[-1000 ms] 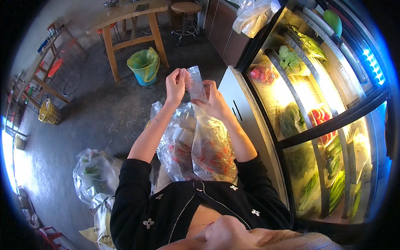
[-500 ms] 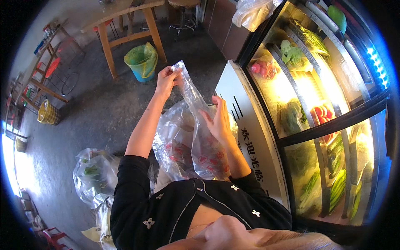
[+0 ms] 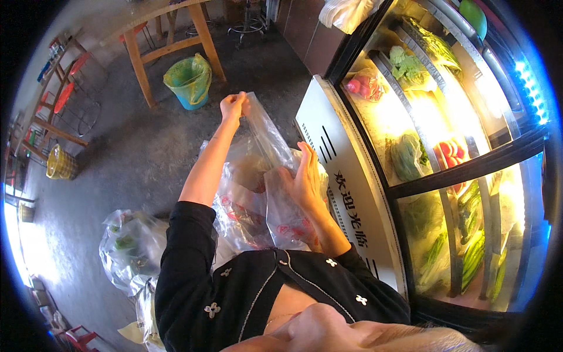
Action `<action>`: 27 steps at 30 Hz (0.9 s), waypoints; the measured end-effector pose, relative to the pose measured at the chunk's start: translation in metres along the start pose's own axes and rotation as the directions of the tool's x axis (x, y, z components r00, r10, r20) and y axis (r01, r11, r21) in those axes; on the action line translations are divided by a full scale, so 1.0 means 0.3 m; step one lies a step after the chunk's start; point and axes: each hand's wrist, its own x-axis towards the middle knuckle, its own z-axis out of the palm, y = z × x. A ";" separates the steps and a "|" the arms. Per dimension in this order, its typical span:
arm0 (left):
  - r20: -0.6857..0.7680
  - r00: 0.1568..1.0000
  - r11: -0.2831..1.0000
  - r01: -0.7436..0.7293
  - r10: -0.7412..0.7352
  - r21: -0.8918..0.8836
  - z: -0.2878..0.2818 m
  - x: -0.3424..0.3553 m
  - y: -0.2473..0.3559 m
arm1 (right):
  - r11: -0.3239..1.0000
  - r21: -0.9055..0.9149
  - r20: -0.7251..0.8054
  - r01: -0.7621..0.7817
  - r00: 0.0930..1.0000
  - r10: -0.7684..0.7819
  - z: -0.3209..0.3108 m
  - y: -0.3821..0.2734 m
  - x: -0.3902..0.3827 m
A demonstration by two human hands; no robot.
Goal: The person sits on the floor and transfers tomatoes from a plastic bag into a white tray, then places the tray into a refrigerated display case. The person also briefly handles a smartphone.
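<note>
My left hand [image 3: 233, 107], raised in front of me, is closed in a pinch on the top edge of a clear plastic bag [image 3: 270, 126]. From there the bag slants down and right, partly stretched flat. My right hand [image 3: 306, 179] lies against the bag's lower part, fingers straight and thumb apart; whether any of it is inside the bag, I cannot tell. Below both hands sits a larger clear plastic bag [image 3: 234, 208] with red print, its contents blurred behind the film. The two layers of plastic overlap, so their borders are hard to separate.
A lit glass-fronted display fridge [image 3: 404, 188] with vegetables stands close on my right, its white base panel [image 3: 322, 123] beside my right hand. Another clear bag [image 3: 126, 243] with something green lies on the floor at left. Ahead are a lined blue bin [image 3: 193, 97] and a wooden table [image 3: 143, 76].
The raised part of the bag now spreads wider between my hands. My left hand keeps its pinch, and my right hand has slid slightly left and down. The whole view has shifted a little.
</note>
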 end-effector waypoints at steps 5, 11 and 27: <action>0.136 0.612 0.489 -0.729 0.779 0.480 -0.030 -0.119 0.128 | 0.985 0.168 -0.288 -0.046 0.953 0.094 -0.060 0.089 -0.016; 0.889 0.448 0.189 -0.885 0.095 0.426 -0.197 -0.746 0.209 | 0.724 -0.035 0.447 -0.689 0.638 0.628 -0.065 0.468 0.058; 0.962 0.271 0.370 -0.896 0.016 0.246 -0.258 -0.954 0.369 | 0.807 0.394 0.538 -0.440 0.822 0.186 -0.009 0.593 0.172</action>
